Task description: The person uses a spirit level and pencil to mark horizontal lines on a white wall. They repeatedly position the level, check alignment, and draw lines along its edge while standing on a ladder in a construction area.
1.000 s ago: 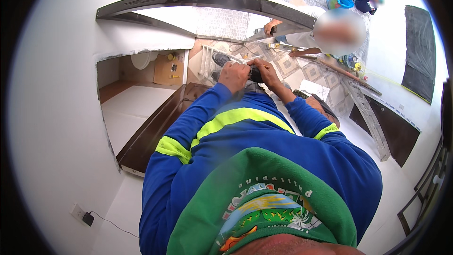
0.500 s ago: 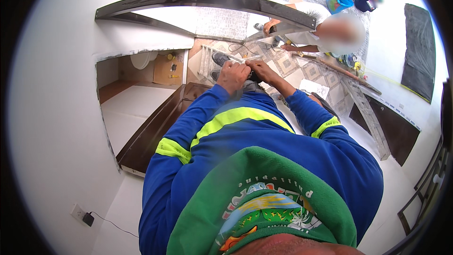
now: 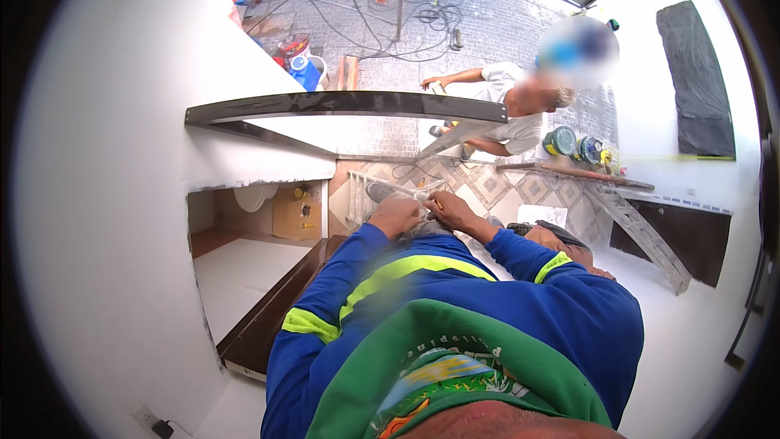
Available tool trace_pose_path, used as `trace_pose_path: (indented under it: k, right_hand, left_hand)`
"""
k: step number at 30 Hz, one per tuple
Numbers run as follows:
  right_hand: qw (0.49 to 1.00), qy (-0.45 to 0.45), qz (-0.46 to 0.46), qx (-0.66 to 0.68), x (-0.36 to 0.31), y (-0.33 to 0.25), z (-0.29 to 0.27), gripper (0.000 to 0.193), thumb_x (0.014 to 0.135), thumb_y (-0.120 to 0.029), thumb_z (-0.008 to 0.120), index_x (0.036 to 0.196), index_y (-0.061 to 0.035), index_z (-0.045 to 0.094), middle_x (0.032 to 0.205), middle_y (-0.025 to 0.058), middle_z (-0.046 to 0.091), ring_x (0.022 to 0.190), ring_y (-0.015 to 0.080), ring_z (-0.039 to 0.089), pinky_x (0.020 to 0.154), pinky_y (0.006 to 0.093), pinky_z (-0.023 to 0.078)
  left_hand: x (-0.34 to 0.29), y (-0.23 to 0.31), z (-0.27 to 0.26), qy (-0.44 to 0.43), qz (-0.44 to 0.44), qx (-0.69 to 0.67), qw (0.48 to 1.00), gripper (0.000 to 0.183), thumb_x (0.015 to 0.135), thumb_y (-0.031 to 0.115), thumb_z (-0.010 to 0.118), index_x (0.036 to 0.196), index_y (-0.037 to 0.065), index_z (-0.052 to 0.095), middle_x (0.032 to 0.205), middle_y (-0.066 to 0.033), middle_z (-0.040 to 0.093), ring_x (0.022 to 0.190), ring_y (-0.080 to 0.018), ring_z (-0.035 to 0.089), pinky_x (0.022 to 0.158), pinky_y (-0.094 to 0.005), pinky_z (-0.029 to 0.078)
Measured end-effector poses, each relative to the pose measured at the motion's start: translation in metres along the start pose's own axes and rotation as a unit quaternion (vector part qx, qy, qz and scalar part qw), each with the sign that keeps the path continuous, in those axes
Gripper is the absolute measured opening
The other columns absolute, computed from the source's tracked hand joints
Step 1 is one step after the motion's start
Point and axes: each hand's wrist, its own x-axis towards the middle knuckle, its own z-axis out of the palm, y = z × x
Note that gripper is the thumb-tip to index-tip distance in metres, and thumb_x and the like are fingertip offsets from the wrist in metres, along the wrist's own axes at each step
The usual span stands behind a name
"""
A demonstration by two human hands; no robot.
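My left hand [image 3: 396, 218] and my right hand [image 3: 452, 210] are close together in front of my waist, above my shoe [image 3: 379, 192]. Both have curled fingers that pinch at something small and pale between them; its kind is too small to make out. Blue sleeves [image 3: 520, 254] with yellow-green bands cover my forearms. Beyond my hands is a pale ladder-like frame [image 3: 355, 195], low down by my feet.
A dark door frame [image 3: 349, 103] juts from the left wall. Below it, a dark brown panel [image 3: 272, 309] stands by an opening. A paint-spattered ladder [image 3: 642, 232] leans at right. A person in a white shirt [image 3: 520, 126] crouches beyond; another person's bare leg [image 3: 561, 244] shows beside my right arm.
My view has tilted up, showing more of the far paved floor, cables and scaffold. Both hands stay together at my waist. The person in white has shifted an arm outward.
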Motion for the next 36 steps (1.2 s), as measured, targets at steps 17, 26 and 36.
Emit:
trace_pose_path:
  k: [17, 26, 36]
  right_hand:
    - [0.899, 0.23, -0.365, 0.076, 0.065, -0.192, -0.115, 0.017, 0.094, -0.008, 0.071, 0.11, -0.0051, 0.067, 0.092, 0.0134, 0.065, 0.077, 0.0315, 0.067, 0.065, 0.0404, 0.053]
    - [0.9, 0.286, -0.328, -0.015, 0.097, -0.18, -0.117, 0.032, 0.088, -0.001, 0.071, 0.118, -0.0053, 0.065, 0.096, 0.0123, 0.066, 0.083, 0.0319, 0.067, 0.071, 0.0407, 0.055]
    - [0.872, 0.361, -0.322, -0.075, 0.15, -0.169, -0.134, 0.031, 0.086, 0.002, 0.065, 0.115, -0.0072, 0.067, 0.099, 0.0174, 0.065, 0.089, 0.0379, 0.066, 0.075, 0.0448, 0.054]
  left_hand:
    - [-0.162, -0.047, -0.149, 0.502, -0.223, -0.159, 0.82, 0.02, 0.095, 0.011, 0.073, 0.112, 0.004, 0.067, 0.088, -0.0026, 0.066, 0.075, -0.0119, 0.064, 0.068, -0.0283, 0.053]
    - [-0.361, -0.019, -0.46, 0.665, -0.189, 0.6, 0.402, 0.027, 0.099, 0.023, 0.072, 0.122, 0.009, 0.068, 0.123, -0.0099, 0.071, 0.11, -0.0274, 0.069, 0.093, -0.0406, 0.058]
    - [-0.434, -0.089, -0.528, 0.474, -0.216, 0.745, 0.416, 0.042, 0.101, 0.039, 0.066, 0.136, 0.015, 0.061, 0.133, -0.0081, 0.067, 0.127, -0.0295, 0.062, 0.103, -0.0442, 0.052]
